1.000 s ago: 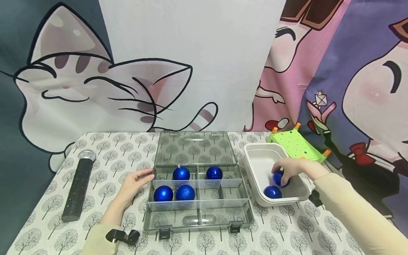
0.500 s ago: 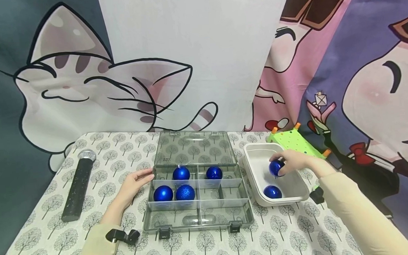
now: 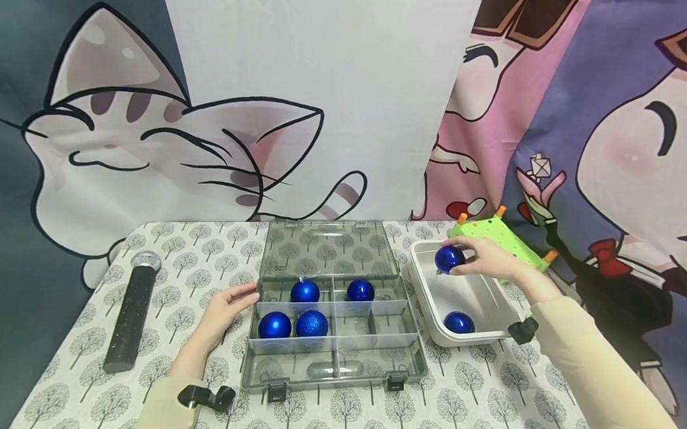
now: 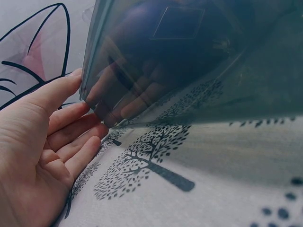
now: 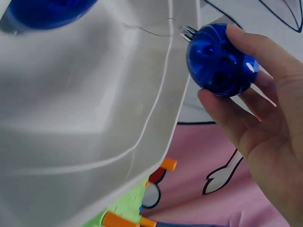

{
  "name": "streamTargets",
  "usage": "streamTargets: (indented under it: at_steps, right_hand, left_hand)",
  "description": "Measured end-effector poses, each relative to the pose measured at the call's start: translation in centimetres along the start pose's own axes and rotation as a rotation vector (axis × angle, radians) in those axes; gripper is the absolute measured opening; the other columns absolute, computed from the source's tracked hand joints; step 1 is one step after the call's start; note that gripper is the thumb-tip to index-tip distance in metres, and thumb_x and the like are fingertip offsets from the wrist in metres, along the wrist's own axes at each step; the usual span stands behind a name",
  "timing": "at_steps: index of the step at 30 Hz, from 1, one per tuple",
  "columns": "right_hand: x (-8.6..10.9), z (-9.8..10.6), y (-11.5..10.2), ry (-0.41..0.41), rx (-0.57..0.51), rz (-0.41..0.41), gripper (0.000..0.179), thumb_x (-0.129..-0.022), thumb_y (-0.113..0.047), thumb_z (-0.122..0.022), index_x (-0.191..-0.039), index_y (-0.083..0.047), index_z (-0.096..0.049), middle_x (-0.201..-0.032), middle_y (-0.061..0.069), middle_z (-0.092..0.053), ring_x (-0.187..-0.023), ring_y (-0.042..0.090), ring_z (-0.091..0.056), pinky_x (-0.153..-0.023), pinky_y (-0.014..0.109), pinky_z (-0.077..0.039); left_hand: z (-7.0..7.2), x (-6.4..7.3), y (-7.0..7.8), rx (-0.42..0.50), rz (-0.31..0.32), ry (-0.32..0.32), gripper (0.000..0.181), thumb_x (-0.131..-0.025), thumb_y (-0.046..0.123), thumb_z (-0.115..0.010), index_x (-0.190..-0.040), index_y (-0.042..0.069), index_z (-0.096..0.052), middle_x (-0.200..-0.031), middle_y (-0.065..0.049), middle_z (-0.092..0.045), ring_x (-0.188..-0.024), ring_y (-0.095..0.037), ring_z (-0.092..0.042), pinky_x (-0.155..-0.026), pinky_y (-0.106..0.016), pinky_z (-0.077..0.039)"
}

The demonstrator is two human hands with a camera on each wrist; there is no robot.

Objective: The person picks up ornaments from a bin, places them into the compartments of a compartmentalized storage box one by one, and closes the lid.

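Observation:
A glossy blue Christmas ball (image 3: 449,259) with a silver cap and thin wire loop is pinched between my right hand's (image 3: 486,258) thumb and fingers, over the back part of the white bin (image 3: 440,340). Down in that bin sits a second blue ball (image 3: 459,323). With fairly straight fingers, my left hand (image 3: 224,313) touches the left back corner of a clear grey divided box (image 3: 382,356), its fingertips right at the wall in the left wrist view. Two blue balls lie in the box's left middle compartment, one in the left back and one in the right back compartment.
The box's lid (image 3: 329,248) lies folded back. At far left is a black microphone (image 3: 132,313) with a silver head. A green stool-like thing with orange legs (image 3: 501,241) stands behind the bin. A patterned cloth (image 3: 309,426) covers the table.
My right hand has lifted the ball from the bin's floor and carried it back and slightly left. The left hand has stayed at the divided box.

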State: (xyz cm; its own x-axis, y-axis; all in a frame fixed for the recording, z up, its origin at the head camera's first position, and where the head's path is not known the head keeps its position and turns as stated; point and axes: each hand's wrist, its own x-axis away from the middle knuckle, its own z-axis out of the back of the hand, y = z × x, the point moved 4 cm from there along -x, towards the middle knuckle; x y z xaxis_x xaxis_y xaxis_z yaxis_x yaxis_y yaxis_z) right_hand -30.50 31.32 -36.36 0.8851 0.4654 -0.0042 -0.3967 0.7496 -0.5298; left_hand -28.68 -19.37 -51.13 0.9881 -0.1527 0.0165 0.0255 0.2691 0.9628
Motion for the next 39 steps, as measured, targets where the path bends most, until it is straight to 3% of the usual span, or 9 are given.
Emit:
streamTargets:
  at_steps: [8,18,22,28,29,34,39]
  right_hand:
    - [-1.1,-0.3,-2.8,0.131,-0.037,0.082,0.06,-0.082,-0.011,-0.079,-0.135,0.001,-0.054,-0.134,0.022,-0.057,-0.121,0.04,-0.055,-0.095,0.05,-0.051]
    - [-2.2,-1.7,-6.4,0.23,-0.126,0.234,0.058,-0.079,-0.001,-0.079,-0.132,0.002,-0.056,-0.135,0.021,-0.056,-0.118,0.026,-0.056,-0.09,0.039,-0.055]
    - [-2.5,-2.6,-7.6,0.196,-0.151,0.269,0.058,-0.08,-0.001,-0.078,-0.132,0.002,-0.055,-0.136,0.02,-0.055,-0.12,0.021,-0.055,-0.092,0.035,-0.054]
    - [-2.9,-4.2,-9.3,0.12,-0.198,0.329,0.058,-0.08,0.002,-0.077,-0.133,0.004,-0.054,-0.133,0.021,-0.057,-0.121,0.027,-0.055,-0.092,0.033,-0.055]
    - [-3.0,-4.5,-9.5,0.11,-0.204,0.331,0.058,-0.08,0.002,-0.077,-0.133,0.003,-0.054,-0.134,0.021,-0.056,-0.121,0.03,-0.055,-0.092,0.033,-0.055]
    - [-3.1,-5.9,-10.6,0.062,-0.233,0.328,0.062,-0.079,0.001,-0.077,-0.135,0.004,-0.051,-0.138,0.023,-0.053,-0.124,0.038,-0.053,-0.094,0.034,-0.054]
    - [-3.4,-7.4,-11.7,0.028,-0.25,0.351,0.064,-0.077,0.004,-0.078,-0.135,0.004,-0.051,-0.138,0.022,-0.053,-0.123,0.038,-0.054,-0.091,0.031,-0.055]
  left_hand:
    - [0.0,0.0,0.0,-0.001,0.002,0.003,0.053,-0.096,0.026,-0.064,-0.136,-0.006,-0.051,-0.137,-0.023,-0.056,-0.128,-0.031,-0.052,-0.092,-0.007,-0.039]
    - [0.0,0.0,-0.1,0.006,-0.012,0.009,0.052,-0.095,0.025,-0.064,-0.135,-0.006,-0.052,-0.136,-0.024,-0.056,-0.129,-0.037,-0.05,-0.093,-0.007,-0.039]
    - [0.0,-0.1,-0.2,0.003,-0.011,0.014,0.052,-0.095,0.026,-0.065,-0.135,-0.005,-0.053,-0.136,-0.023,-0.057,-0.125,-0.025,-0.055,-0.093,-0.007,-0.039]
    - [-0.1,-0.1,-0.3,0.017,-0.009,0.011,0.052,-0.095,0.025,-0.065,-0.135,-0.006,-0.053,-0.136,-0.024,-0.056,-0.128,-0.031,-0.052,-0.092,-0.006,-0.038]
    - [-0.1,-0.1,-0.3,0.018,-0.009,0.011,0.052,-0.095,0.025,-0.065,-0.135,-0.006,-0.052,-0.136,-0.024,-0.056,-0.131,-0.037,-0.048,-0.092,-0.006,-0.038]
    - [-0.1,-0.1,-0.3,0.018,0.0,0.009,0.053,-0.095,0.025,-0.065,-0.135,-0.006,-0.052,-0.136,-0.024,-0.056,-0.13,-0.038,-0.049,-0.091,-0.006,-0.039]
    - [0.0,-0.2,-0.2,0.013,-0.006,0.006,0.053,-0.095,0.025,-0.065,-0.135,-0.006,-0.052,-0.136,-0.025,-0.056,-0.128,-0.033,-0.052,-0.092,-0.007,-0.039]
